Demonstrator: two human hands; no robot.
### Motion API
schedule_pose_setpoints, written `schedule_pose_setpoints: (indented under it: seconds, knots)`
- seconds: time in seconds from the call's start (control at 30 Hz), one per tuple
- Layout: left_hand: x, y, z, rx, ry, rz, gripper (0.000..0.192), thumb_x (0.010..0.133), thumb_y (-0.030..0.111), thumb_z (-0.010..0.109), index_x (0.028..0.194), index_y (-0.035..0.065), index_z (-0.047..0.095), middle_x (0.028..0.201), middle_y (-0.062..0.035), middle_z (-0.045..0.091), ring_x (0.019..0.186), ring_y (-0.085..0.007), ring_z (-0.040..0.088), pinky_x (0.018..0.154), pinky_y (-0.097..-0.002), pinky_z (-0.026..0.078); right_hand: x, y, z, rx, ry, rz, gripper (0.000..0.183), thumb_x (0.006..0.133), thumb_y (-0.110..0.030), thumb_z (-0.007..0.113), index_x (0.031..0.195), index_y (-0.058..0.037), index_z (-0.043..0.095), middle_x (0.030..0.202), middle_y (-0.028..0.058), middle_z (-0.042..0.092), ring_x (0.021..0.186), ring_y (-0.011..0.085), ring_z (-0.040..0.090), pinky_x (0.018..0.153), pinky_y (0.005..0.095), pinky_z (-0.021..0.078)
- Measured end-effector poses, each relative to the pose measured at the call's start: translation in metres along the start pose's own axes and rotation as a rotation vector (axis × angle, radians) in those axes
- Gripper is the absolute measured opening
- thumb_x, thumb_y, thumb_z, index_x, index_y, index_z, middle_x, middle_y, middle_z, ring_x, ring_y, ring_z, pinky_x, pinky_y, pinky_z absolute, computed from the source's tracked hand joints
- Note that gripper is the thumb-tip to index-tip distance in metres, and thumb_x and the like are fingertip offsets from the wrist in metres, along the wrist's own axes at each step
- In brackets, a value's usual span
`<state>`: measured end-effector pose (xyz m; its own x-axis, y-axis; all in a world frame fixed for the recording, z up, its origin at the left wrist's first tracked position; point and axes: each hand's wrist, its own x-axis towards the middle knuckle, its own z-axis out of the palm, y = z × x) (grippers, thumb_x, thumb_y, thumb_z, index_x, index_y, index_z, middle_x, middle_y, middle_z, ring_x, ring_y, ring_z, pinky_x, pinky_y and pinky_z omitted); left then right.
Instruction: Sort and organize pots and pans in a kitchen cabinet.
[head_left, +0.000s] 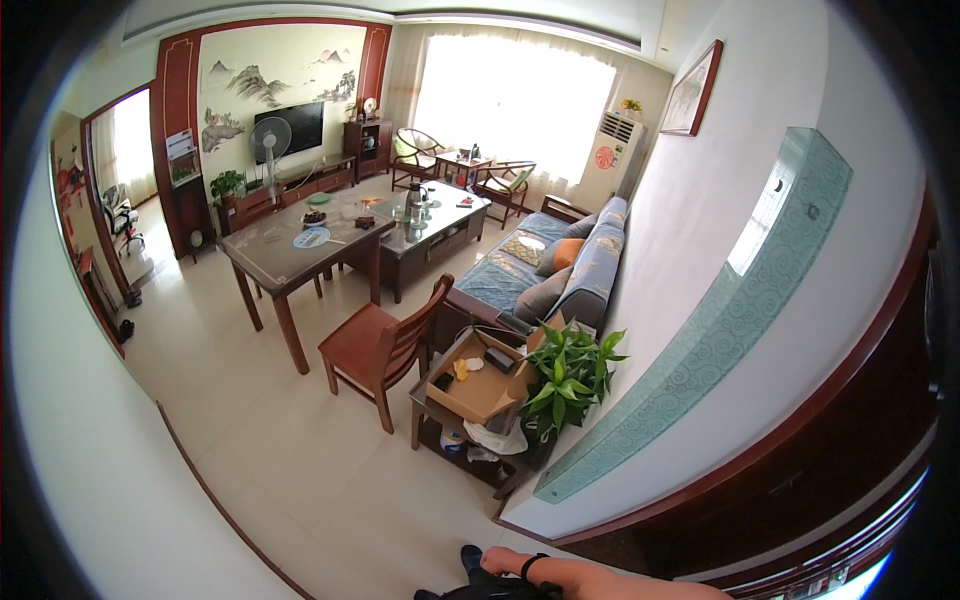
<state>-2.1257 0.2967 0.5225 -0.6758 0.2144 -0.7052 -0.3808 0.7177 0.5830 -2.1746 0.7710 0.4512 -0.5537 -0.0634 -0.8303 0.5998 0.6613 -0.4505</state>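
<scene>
My right hand (500, 560) is at the bottom edge, low over my dark shoes, with a black band on its wrist. Its fingers look curled, but whether they hold anything cannot be told. My left hand is out of view. Before me, a dark side table (417, 428) carries an open cardboard box (480, 394) with a black item (499, 360) and a yellow item (460, 369) inside. Beside the box grows a leafy green plant (559, 379). A white plastic bag (501, 439) hangs below the box. Left of these stands a reddish wooden chair (364, 341).
A dining table (281, 262) holds a round fan-shaped item (311, 237) and dishes. Behind it are a coffee table (450, 217), a blue sofa (487, 279), a standing fan (270, 139) and a television (309, 127). White walls flank the tiled floor; a patterned glass panel (720, 330) lines the right wall.
</scene>
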Motion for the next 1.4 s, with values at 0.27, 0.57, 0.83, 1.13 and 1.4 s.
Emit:
schedule_pose_setpoints:
  seconds: [0.27,0.57,0.83,1.13,1.4]
  knots:
    - [-0.024,0.076,-0.015,-0.325,0.035,-0.450,0.021,0.086,0.011,0.056,0.085,-0.0093,0.063,0.077,-0.0151,0.061,0.074,-0.0245,0.048,0.074,-0.0355,0.044,0.012,0.004,-0.002,-0.111,0.037,-0.057,0.020,0.078,-0.016,0.051,0.076,-0.0064,0.069,0.060,0.0103,0.060,0.050,0.0237,0.057,0.048,0.0392,0.0477]
    - [0.005,0.005,0.008,-0.036,-0.002,0.033,0.026,0.083,0.017,0.061,0.091,-0.0074,0.067,0.083,-0.0165,0.066,0.081,-0.0237,0.058,0.076,-0.0371,0.047,0.032,0.012,-0.005,-0.071,0.073,0.073,0.028,0.084,-0.019,0.049,0.100,-0.0083,0.070,0.070,0.0107,0.066,0.054,0.0234,0.060,0.050,0.0394,0.0497]
    - [0.005,0.021,0.014,0.063,-0.011,0.083,0.024,0.082,0.015,0.063,0.088,-0.0076,0.067,0.080,-0.0163,0.065,0.078,-0.0229,0.057,0.075,-0.0376,0.046,0.046,0.025,-0.015,-0.147,-0.049,0.115,0.025,0.085,-0.020,0.052,0.096,-0.0079,0.070,0.067,0.0091,0.064,0.053,0.0231,0.058,0.049,0.0401,0.0484]
    - [-0.011,0.092,0.017,0.013,0.047,-0.195,0.026,0.083,0.018,0.058,0.076,-0.0067,0.064,0.070,-0.0172,0.063,0.066,-0.0266,0.055,0.067,-0.0417,0.046,0.034,0.034,-0.052,-0.179,-0.091,-0.094,0.024,0.083,-0.022,0.055,0.084,-0.0015,0.068,0.072,0.0162,0.066,0.058,0.0292,0.060,0.059,0.0432,0.0472]
    - [0.076,-0.011,0.061,-0.207,0.018,-0.280,0.024,0.090,0.021,0.053,0.091,-0.0004,0.065,0.087,-0.0193,0.068,0.075,-0.0285,0.066,0.065,-0.0384,0.051,0.072,0.034,-0.097,-0.003,-0.067,0.122,0.025,0.087,-0.020,0.054,0.085,0.0003,0.069,0.074,0.0127,0.068,0.062,0.0231,0.066,0.058,0.0388,0.0528]
